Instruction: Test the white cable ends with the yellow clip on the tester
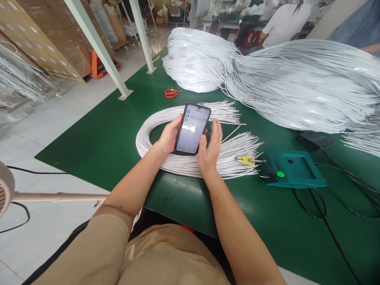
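A dark-edged phone [192, 130] with a lit screen is held over the table's middle. My left hand [171, 134] grips its left side. My right hand [210, 150] is beside the phone's right edge, fingers raised and apart; whether it touches the phone is hard to tell. Beneath both hands lies a curved bundle of white cables [145, 132], its cut ends fanning to the right. A yellow-handled tool [247, 160] rests at the lower cable ends, against a teal device [297, 168] with a green button.
Large coils of white cable [202, 59] fill the back of the green table [89, 130]. Red scissors [171, 93] lie behind the bundle. Black cords run at the right. Two white posts stand at the back left edge. A person in white [286, 23] is beyond the table.
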{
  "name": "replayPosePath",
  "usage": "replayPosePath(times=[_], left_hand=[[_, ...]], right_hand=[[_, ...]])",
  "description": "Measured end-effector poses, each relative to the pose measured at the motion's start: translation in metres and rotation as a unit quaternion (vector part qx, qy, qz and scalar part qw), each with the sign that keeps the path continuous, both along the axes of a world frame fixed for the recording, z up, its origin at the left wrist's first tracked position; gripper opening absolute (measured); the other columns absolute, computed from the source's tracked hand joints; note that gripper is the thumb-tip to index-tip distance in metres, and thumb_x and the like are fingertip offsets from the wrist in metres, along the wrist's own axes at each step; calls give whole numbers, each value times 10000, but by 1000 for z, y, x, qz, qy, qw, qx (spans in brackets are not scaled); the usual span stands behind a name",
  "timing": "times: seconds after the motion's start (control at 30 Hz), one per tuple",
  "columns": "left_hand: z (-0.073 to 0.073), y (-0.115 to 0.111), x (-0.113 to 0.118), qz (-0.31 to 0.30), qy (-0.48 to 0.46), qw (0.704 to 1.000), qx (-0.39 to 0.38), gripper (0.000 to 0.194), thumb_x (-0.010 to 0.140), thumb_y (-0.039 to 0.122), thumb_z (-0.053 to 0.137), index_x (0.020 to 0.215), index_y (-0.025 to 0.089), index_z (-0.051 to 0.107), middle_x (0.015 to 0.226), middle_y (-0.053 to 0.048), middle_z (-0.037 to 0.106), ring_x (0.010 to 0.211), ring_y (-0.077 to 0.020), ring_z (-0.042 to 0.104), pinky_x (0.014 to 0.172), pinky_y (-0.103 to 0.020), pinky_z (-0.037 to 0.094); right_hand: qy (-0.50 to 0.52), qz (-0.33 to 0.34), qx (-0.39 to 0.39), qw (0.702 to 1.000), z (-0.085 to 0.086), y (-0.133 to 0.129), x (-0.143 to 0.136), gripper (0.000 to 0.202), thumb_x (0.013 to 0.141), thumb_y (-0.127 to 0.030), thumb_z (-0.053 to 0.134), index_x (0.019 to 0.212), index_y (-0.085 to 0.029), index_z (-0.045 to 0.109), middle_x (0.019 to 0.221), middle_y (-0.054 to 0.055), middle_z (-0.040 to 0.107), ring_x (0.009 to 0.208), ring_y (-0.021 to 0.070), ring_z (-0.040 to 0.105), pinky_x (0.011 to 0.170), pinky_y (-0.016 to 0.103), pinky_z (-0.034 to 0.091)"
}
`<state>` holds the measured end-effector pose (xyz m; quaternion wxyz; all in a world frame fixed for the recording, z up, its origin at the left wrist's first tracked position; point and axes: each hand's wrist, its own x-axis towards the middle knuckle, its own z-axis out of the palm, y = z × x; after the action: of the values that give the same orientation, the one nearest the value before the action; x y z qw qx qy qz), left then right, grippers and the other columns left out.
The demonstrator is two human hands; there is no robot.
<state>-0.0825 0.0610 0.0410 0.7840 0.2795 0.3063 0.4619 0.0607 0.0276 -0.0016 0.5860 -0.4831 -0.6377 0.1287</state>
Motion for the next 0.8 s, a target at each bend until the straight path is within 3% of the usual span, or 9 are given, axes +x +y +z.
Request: replayPosePath(times=[0.1,0.17,0.8], left_hand=[[0,0,0,24,8,1000,-10,602,942,580,407,1263,130,645,1019,-124,753,1060,-324,696,976,-471,546],[0,0,0,22,4,1000,-6,588,942,571,420,1257,130,648,1012,-120,755,1060,-331,695,966,-478,550],[-2,3,-2,17,11,1000,-9,591,931,583,446,1229,119,660,994,-131,758,1028,-332,708,947,-466,564]], right_hand=[[99,52,-93,989,-6,2,-1,597,1012,-532,317,1474,-172,435,1378,153,574,1238,227,580,1044,412,471],[133,70,-126,981,-8,3,-1,620,1005,-574,305,1419,-161,511,1311,135,624,1189,230,606,1026,411,479],[150,61,-137,977,-8,3,0,606,995,-592,320,1347,-177,588,1205,114,672,1109,224,624,987,410,491]])
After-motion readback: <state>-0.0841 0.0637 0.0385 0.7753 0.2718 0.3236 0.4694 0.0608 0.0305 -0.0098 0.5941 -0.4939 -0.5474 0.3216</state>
